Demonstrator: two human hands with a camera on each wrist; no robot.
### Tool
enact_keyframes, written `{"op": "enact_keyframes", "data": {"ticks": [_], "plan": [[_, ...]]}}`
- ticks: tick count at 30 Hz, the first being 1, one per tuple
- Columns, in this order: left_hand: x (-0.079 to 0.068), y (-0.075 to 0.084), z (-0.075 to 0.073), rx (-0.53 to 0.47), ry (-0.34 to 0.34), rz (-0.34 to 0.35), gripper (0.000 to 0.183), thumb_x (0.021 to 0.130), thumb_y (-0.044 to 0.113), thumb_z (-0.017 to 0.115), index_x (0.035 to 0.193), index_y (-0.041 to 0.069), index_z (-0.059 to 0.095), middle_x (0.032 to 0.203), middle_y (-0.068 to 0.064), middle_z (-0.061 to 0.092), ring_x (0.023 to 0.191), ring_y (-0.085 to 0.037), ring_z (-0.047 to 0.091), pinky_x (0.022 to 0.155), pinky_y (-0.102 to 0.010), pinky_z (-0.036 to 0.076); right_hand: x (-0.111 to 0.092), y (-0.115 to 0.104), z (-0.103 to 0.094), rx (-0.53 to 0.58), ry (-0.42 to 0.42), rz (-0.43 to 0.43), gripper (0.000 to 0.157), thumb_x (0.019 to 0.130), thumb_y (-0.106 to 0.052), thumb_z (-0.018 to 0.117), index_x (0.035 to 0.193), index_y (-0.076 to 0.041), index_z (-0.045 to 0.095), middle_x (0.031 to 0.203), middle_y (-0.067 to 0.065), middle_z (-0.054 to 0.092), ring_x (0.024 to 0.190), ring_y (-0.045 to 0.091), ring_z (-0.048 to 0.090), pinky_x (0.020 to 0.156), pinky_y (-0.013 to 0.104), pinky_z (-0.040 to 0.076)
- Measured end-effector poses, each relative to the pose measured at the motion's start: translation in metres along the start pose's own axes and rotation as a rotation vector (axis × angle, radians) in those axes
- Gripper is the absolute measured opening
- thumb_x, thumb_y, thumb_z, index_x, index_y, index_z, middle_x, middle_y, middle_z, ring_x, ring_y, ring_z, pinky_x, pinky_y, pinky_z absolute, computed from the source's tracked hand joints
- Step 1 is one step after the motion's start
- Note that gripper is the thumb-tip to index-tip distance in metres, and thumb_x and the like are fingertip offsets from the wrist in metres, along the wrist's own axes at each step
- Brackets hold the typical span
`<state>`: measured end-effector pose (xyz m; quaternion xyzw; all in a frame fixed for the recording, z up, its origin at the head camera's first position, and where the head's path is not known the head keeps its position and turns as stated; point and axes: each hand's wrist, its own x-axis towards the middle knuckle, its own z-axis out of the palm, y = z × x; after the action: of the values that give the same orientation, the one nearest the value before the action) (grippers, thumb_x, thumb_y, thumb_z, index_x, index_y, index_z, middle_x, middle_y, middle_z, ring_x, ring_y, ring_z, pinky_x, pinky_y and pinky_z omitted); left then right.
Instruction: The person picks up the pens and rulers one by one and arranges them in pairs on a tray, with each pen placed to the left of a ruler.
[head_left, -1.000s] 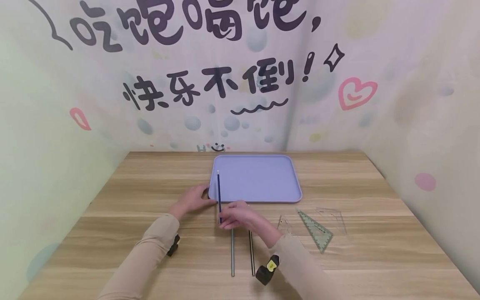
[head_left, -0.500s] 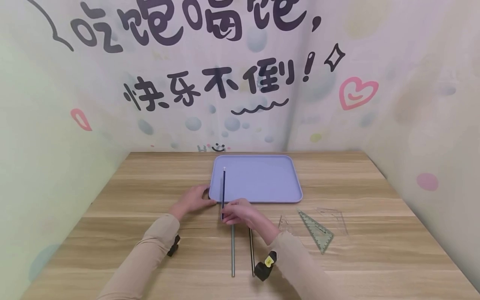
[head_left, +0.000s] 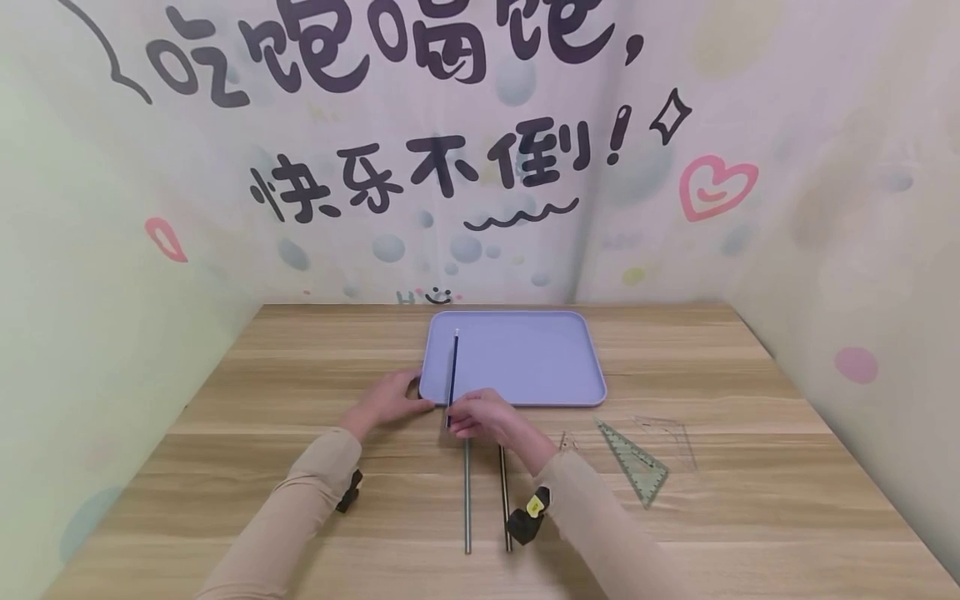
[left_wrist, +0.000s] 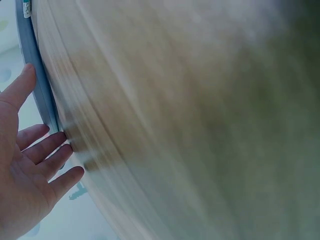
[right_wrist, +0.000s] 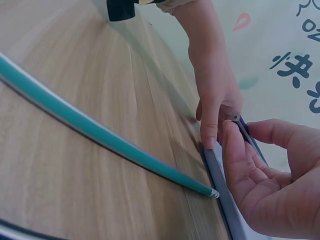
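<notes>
My right hand (head_left: 483, 414) pinches a dark blue pencil (head_left: 453, 371) near its front end, between thumb and fingers. The pencil's white-tipped end points away over the left part of a lavender tray (head_left: 525, 358). In the right wrist view, the grip of the right hand (right_wrist: 280, 180) on the pencil (right_wrist: 254, 142) shows closely. At the tray's front left corner, my left hand (head_left: 390, 398) touches the rim. The left wrist view shows that hand (left_wrist: 30, 165) with fingers spread and fairly straight beside the tray edge (left_wrist: 42, 85).
A teal pencil (head_left: 468, 500) and a dark pencil (head_left: 505, 508) lie side by side in front of the tray. To their right lie a green set square (head_left: 637, 462), a clear one (head_left: 675, 442) and a smaller clear piece (head_left: 567, 442). A printed curtain (head_left: 480, 233) hangs behind the table.
My right hand has moved slightly right and away from me, carrying the dark blue pencil further over the tray. The left hand stays at the tray corner.
</notes>
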<state>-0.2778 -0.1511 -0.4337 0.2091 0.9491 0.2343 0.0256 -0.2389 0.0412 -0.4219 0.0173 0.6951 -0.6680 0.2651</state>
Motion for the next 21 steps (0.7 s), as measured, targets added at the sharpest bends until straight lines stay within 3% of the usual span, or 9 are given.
{"op": "enact_keyframes", "data": {"ticks": [21], "plan": [[0.001, -0.005, 0.002, 0.012, -0.002, -0.007, 0.063, 0.079, 0.034, 0.068, 0.128, 0.0, 0.048, 0.124, -0.019, 0.054, 0.115, -0.033, 0.049, 0.098, -0.045, 0.039, 0.014, -0.003, -0.005, -0.048, 0.013, 0.001, 0.007, 0.084, -0.001, 0.056, 0.087, 0.005, 0.059, 0.064, 0.006, 0.059, 0.055, 0.01, 0.058, 0.055, 0.019, 0.053]]}}
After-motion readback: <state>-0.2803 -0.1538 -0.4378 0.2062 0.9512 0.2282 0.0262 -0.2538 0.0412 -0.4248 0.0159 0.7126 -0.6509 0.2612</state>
